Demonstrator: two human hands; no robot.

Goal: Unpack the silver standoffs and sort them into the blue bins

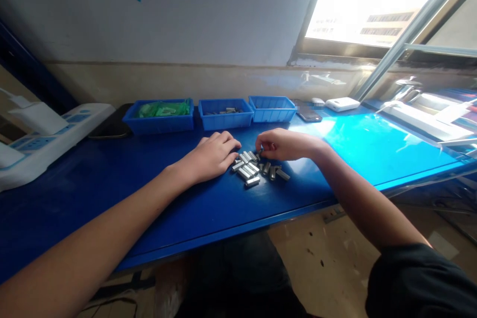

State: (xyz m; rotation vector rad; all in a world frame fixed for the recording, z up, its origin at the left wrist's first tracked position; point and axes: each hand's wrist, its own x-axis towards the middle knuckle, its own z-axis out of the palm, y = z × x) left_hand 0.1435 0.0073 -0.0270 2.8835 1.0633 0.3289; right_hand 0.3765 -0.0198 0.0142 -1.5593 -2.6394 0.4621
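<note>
Several silvery metal cylinders (249, 171) lie in a loose group on the blue tabletop (208, 208), some lined up side by side. My left hand (218, 155) rests palm down at the left edge of the group, fingers loosely bent and apart, with the tips close to the cylinders. On the group's far right side, my right hand (281, 144) has its fingers curled with thumb and fingertips together. A small dark metal bit shows at those fingertips, too small to name. Nearer to me on the right, a few more cylinders (273, 173) lie scattered among what look like small screws.
Along the wall stand three blue bins: one with green plastic bags (158, 124), one with small metal parts (226, 120) and another (272, 114). A phone (308, 111) and a white box (342, 104) lie further right. A white power strip (55, 134) occupies the left.
</note>
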